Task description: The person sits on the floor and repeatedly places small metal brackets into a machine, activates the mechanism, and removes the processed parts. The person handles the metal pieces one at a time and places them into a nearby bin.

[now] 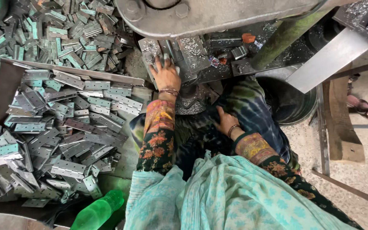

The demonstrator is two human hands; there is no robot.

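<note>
My left hand [165,73] reaches forward onto the bed of a grey metal press machine [201,17], fingers pressed on a small metal hinge plate [167,50] lying among metal shavings. My right hand [225,122] rests low on dark tie-dyed cloth in my lap, fingers curled; whether it holds anything is hidden. Both wrists wear bangles, and both sleeves are floral.
A metal tray [5,81] at left holds several loose grey hinges [60,127]. A further heap of hinges [60,34] lies behind it. A green plastic bottle [96,211] lies at the bottom. A dark bucket [292,102] stands right, and another person's sandalled foot [363,106] shows far right.
</note>
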